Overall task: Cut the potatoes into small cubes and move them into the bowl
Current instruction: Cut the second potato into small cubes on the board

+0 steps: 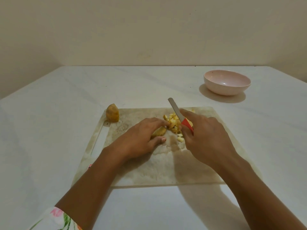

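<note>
A person is working at a white table (49, 130) on a worn cutting board (149, 170). The left hand (141, 135) is holding down a potato piece (159, 131) near the middle of the board, with its fingers curled over the top and the thumb pressing against the near side. The right hand (204, 136) is gripping a knife (176, 112) by its red handle, with the forefinger lying straight along the back of the blade, which is pointing away and to the left over a pile of potato cubes (172, 121). The cubes are lying just beside the held piece, on its right. A potato half (112, 115) is standing at the board's far left corner. The pink bowl (227, 83) is sitting on the table, well apart from the board, to the far right. A flowered sleeve (54, 219) is showing on the left arm.
</note>
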